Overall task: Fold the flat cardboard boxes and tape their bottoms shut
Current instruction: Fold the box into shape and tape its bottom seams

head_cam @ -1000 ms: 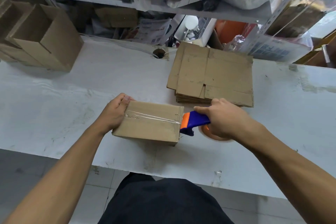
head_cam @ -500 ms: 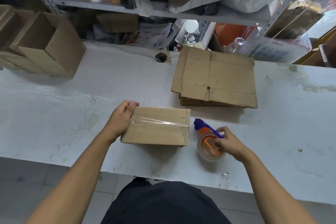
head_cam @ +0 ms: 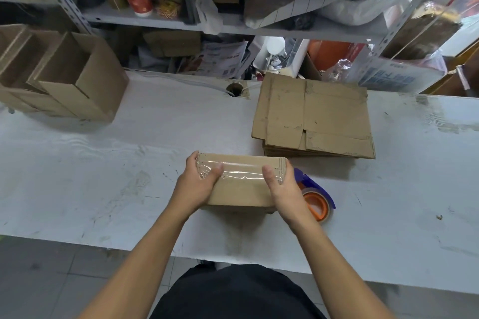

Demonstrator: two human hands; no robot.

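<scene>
A small folded cardboard box (head_cam: 241, 189) lies bottom-up on the white table (head_cam: 103, 176), a strip of clear tape along its seam. My left hand (head_cam: 198, 184) grips its left end, thumb on the tape. My right hand (head_cam: 282, 189) grips its right end, thumb pressing the tape. The blue and orange tape dispenser (head_cam: 315, 198) lies on the table just right of the box, partly hidden by my right hand. A stack of flat cardboard boxes (head_cam: 316, 116) rests behind it.
Several folded open boxes (head_cam: 59, 77) stand at the table's far left. A cable hole (head_cam: 234, 89) sits at the table's back edge. Cluttered metal shelves (head_cam: 233, 26) rise behind the table.
My right hand set the tape dispenser down beside the box, let it go and moved onto the box's right end. My left hand shifted its thumb onto the tape.
</scene>
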